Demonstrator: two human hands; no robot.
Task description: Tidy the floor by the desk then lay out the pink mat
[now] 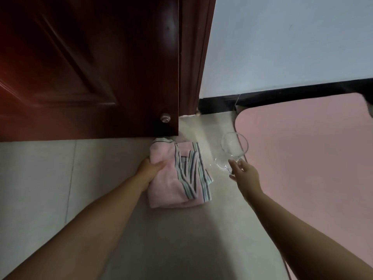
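Observation:
A folded pink mat (pixel 169 190) with grey and white striped edges lies on the pale tiled floor, just in front of the door's lower corner. My left hand (pixel 150 168) grips its left edge, thumb on top of the cloth. A clear stemmed glass (pixel 234 150) lies tilted on the floor to the right of the mat, beside the pink desk top (pixel 306 158). My right hand (pixel 245 171) has its fingers around the glass's base and stem.
A dark red wooden door (pixel 90 67) with a small metal stop (pixel 165 118) stands right behind the mat. A white wall (pixel 282 41) with a black skirting board (pixel 282 93) runs behind the desk. A thin cable (pixel 237 102) hangs by the desk's corner.

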